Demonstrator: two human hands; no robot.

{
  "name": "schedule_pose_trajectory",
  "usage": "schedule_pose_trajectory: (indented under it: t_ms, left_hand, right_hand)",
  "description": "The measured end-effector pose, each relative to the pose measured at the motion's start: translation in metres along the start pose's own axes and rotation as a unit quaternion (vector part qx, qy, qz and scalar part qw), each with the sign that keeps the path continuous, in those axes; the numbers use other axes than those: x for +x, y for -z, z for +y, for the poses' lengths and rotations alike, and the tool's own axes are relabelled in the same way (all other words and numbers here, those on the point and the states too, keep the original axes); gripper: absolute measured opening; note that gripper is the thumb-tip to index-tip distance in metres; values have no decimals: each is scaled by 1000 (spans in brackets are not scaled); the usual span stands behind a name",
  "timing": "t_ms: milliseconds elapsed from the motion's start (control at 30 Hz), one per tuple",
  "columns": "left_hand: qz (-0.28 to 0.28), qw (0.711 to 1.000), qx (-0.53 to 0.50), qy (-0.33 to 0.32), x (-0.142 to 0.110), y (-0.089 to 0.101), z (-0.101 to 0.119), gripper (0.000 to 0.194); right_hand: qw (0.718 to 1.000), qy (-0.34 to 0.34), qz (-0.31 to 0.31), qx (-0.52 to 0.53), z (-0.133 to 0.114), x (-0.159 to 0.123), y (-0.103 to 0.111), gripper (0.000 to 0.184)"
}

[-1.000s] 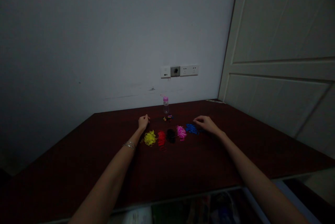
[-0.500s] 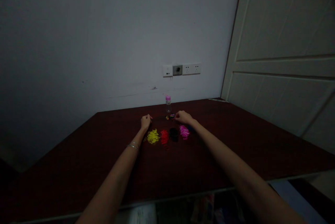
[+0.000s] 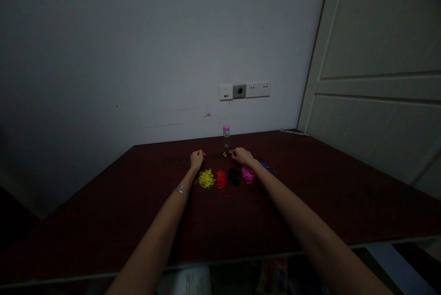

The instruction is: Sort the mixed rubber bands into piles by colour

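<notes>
My right hand [image 3: 241, 155] is closed, fingertips pinched at a small mixed-colour heap [image 3: 226, 154] in front of the bottle; what they grip is too small to make out. Resting on the table left of that heap, my left hand [image 3: 197, 159] has its fingers curled, and their contents are hidden. A row of rubber-band-like piles lies nearer me: yellow [image 3: 206, 178], red [image 3: 221, 180], black [image 3: 233, 176], pink [image 3: 247, 174] and blue [image 3: 268, 167]. My right forearm partly covers the pink and blue piles.
A clear bottle with a pink cap [image 3: 226, 137] stands behind the mixed heap. The dark red table [image 3: 241, 226] meets a wall with sockets [image 3: 257, 90], and a pale panelled door [image 3: 375, 116] is at the right. Below its front edge sit several items in shadow.
My right hand has moved left from beside the blue pile to the small mixed heap. My left hand stays in place on the table. The camera view has turned slightly left.
</notes>
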State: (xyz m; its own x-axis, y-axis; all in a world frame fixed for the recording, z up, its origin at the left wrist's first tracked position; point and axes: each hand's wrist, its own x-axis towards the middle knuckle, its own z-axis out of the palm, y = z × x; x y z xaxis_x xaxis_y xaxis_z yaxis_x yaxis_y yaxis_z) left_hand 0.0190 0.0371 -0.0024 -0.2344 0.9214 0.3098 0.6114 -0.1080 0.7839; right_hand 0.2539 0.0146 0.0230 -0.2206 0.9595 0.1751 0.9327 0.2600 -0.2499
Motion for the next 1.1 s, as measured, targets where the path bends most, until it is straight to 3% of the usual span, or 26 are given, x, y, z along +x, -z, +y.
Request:
schedule_pose_trajectory:
  t_ms: [167, 333, 500, 600, 900, 1100]
  left_hand:
    - [3, 1000, -6, -6, -1, 0, 0, 43]
    - [0, 1000, -14, -10, 0, -2, -3, 42]
    - [9, 1000, -17, -16, 1, -4, -5, 40]
    - [9, 1000, -17, -18, 1, -4, -4, 40]
    - [2, 1000, 0, -21, 3, -4, -7, 41]
    - [1, 1000, 5, -21, 2, -4, -7, 41]
  right_hand:
    - [988, 65, 95, 104, 14, -8, 4, 23]
    - [942, 105, 206, 243, 25, -21, 13, 22]
    - [902, 152, 258, 310, 28, -42, 22, 21]
    - [904, 176, 238, 309, 25, -54, 22, 19]
    - [948, 193, 88, 239, 23, -61, 3, 14]
    - [955, 203, 61, 208, 21, -59, -1, 15]
